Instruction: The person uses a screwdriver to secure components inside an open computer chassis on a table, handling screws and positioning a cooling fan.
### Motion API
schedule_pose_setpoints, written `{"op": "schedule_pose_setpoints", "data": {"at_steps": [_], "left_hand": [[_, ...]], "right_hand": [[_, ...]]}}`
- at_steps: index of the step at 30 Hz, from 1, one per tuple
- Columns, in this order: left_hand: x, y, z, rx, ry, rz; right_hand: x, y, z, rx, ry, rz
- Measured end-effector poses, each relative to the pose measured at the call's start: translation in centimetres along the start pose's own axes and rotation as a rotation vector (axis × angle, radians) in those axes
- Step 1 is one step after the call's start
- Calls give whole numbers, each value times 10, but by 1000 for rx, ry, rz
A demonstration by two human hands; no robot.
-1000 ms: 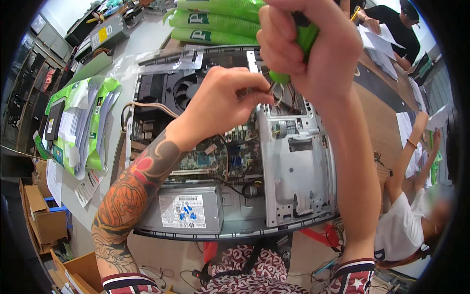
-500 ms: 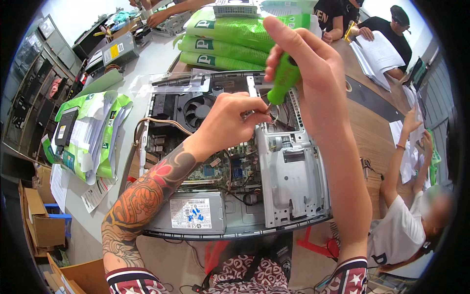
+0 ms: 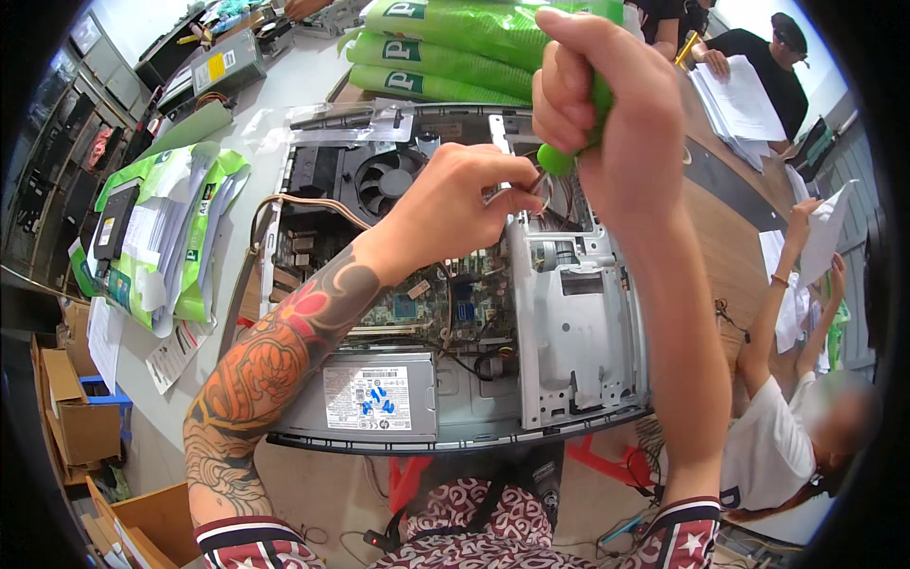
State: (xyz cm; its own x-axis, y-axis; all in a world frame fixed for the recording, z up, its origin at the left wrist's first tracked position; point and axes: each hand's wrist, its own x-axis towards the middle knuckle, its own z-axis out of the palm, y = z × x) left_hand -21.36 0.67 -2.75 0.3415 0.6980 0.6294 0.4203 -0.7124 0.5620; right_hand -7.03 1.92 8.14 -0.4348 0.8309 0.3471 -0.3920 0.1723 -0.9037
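Observation:
My right hand [image 3: 621,114] is wrapped round the green handle of a screwdriver [image 3: 556,158], which points down and slightly left. At its shaft, the thumb and forefinger of my left hand [image 3: 469,199] are pinched together; the tip is hidden by them. Both hands are over the upper right part of an opened desktop computer case. Below them in the case is a silver metal drive bracket [image 3: 583,351]. A black fan [image 3: 387,180] lies left of my left hand, and a circuit board [image 3: 408,308] shows under my left forearm. The labelled power supply [image 3: 427,394] fills the near left corner.
Green paper packs [image 3: 436,52] are stacked behind the case. An opened pack of paper [image 3: 175,237] with a black drive [image 3: 116,228] on it lies left. Beyond the case at right, a person holds papers [image 3: 735,104]; a nearer person lifts a sheet [image 3: 827,232].
Both hands have shifted slightly right in the picture, along with the case. The right hand's fingers have curled tighter and its wrist has turned about the screwdriver handle. The person at right has raised a sheet.

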Motion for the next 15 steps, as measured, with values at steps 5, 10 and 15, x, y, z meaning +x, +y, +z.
{"op": "schedule_pose_setpoints", "data": {"at_steps": [5,10,15], "left_hand": [[1,-2,-1,-100,-19,-88],[2,-4,-1,-178,-22,-81],[-3,-10,-2,-120,-124,-110]], "right_hand": [[0,7,24,-301,411,-89],[-9,13,24,-309,423,-151],[-9,27,36,-417,514,-362]]}}
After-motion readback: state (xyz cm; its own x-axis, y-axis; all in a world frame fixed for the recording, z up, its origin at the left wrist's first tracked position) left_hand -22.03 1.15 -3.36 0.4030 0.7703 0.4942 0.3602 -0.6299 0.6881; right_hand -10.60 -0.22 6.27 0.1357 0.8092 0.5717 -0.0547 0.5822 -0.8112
